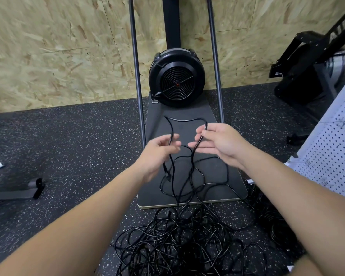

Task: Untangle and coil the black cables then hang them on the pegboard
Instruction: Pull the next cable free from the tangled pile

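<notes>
Two hands were up over the dark base board of the fan machine, apart from each other, and both had the same black cable: the left hand pinched one run of it, the right hand pinched the other, and a loop arched between them on the side toward the round black fan. From the left hand's run a plug end dangled just above the board. Below the board's near edge sat the tangle of black cables, and the held cable ran straight down into it, so a hard pull looked likely to cinch a knot or drag the whole heap along. Slack curls lay across the board and could snag as the coil was drawn in. Right of the board stood the white pegboard, nothing coiled on it in view. Writing? Only "AIR" on the black machine far right of the fan; the fan's hub mark was too small to read.
</notes>
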{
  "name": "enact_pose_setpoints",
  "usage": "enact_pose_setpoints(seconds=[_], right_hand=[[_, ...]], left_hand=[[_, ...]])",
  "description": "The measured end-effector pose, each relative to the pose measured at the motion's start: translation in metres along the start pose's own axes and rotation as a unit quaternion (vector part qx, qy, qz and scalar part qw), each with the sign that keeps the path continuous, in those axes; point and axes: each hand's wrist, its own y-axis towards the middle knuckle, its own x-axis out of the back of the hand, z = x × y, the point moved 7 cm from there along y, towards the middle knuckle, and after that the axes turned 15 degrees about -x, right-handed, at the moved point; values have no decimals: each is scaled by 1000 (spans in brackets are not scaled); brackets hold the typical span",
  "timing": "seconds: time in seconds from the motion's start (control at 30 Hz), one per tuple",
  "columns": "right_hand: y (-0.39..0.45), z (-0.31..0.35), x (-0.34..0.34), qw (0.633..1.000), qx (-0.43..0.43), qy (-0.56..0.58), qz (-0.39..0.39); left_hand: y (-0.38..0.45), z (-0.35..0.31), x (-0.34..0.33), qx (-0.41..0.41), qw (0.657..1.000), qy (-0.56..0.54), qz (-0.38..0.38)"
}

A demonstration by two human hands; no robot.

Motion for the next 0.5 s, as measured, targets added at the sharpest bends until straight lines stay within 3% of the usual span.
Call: enact_pose_setpoints(seconds=[0.2,0.4,0.5], right_hand=[[-4,19,2,992,46,119,25],[-4,24,14,972,60,225,33],[-5,16,21,987,16,159,-24]], left_hand=[[-16,30,-24,-6,973,170,158],[-16,40,-8,-6,951,276,141],[-11,35,-3,-19,956,267,118]])
